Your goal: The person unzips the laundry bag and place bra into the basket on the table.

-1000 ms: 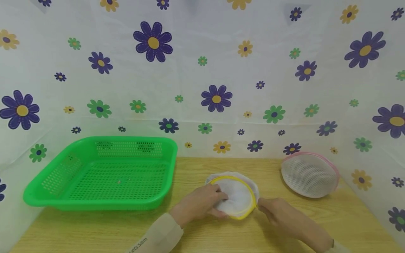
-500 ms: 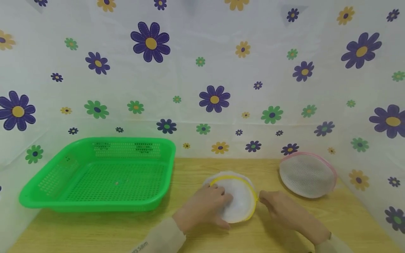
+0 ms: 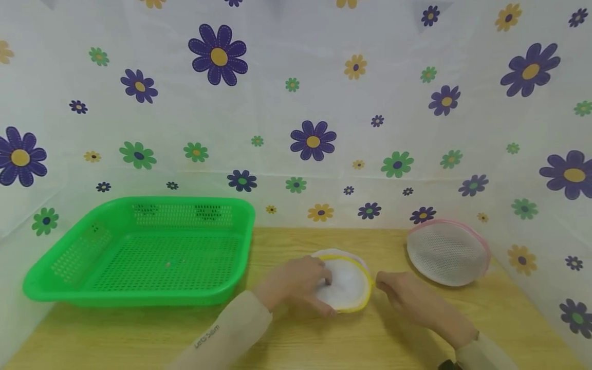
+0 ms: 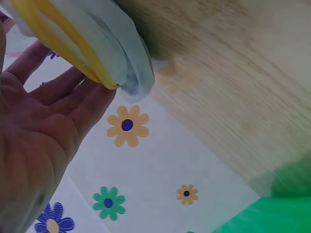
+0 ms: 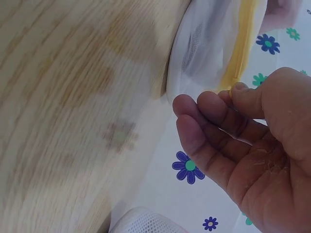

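A round white mesh laundry bag point(image 3: 344, 282) with a yellow zipper edge sits over the table, between my two hands. My left hand point(image 3: 300, 282) grips its left side, fingers over the top and thumb at the near edge. In the left wrist view, the fingers point(image 4: 97, 99) meet the bag's yellow rim. At the right side my right hand point(image 3: 409, 300) pinches the end of the yellow zipper between thumb and index finger. The right wrist view shows that pinch at the yellow strip point(image 5: 240, 48); the small pull itself is hidden by the fingertips.
A large green perforated basket point(image 3: 134, 298) stands on the wooden table point(image 3: 351, 344) at the left. Another white mesh bag with pink trim point(image 3: 448, 254) lies at the right back. A flower-printed white sheet point(image 3: 268, 108) hangs behind the table.
My left hand first spread farther across the bag, then drew back to its left edge with fingers bent. The right hand stays at the zipper end, shifting slightly up along the rim.
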`<state>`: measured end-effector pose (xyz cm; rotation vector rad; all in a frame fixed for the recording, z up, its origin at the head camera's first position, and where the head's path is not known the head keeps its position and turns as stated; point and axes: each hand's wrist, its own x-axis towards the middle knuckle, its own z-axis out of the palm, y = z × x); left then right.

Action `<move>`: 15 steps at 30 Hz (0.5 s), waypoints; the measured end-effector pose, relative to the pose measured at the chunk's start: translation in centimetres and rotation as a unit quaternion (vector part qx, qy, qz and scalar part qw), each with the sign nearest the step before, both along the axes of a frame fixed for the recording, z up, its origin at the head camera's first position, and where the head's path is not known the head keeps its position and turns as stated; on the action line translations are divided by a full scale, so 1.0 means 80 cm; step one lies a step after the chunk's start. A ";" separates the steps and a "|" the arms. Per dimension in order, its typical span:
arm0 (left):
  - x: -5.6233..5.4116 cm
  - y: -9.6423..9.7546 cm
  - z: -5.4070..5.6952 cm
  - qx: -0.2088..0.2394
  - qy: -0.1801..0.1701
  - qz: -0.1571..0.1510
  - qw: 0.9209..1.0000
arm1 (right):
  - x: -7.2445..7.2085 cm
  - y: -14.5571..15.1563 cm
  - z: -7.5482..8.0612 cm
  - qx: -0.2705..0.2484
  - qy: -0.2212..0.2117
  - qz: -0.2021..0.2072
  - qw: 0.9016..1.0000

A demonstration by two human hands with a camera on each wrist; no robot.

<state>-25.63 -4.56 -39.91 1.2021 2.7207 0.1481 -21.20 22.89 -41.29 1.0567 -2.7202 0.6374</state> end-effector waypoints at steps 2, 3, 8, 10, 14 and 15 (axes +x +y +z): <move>-0.007 -0.003 0.001 0.015 -0.038 0.012 0.999 | -0.001 0.000 0.002 0.003 -0.007 -0.010 1.000; -0.008 -0.004 0.001 0.025 -0.048 0.016 0.998 | -0.001 -0.001 0.002 0.005 -0.005 -0.013 1.000; -0.010 -0.010 0.000 0.051 -0.071 0.034 0.996 | -0.001 -0.002 0.001 0.006 0.006 -0.017 1.000; -0.010 -0.012 -0.001 0.051 -0.076 0.037 0.995 | 0.000 -0.002 0.001 0.006 0.003 -0.019 1.000; -0.010 -0.013 0.000 0.050 -0.083 0.040 0.994 | 0.003 -0.003 0.002 -0.001 -0.007 -0.016 1.000; -0.010 -0.013 0.000 0.048 -0.080 0.038 0.995 | 0.004 -0.003 0.003 -0.004 -0.012 -0.015 1.000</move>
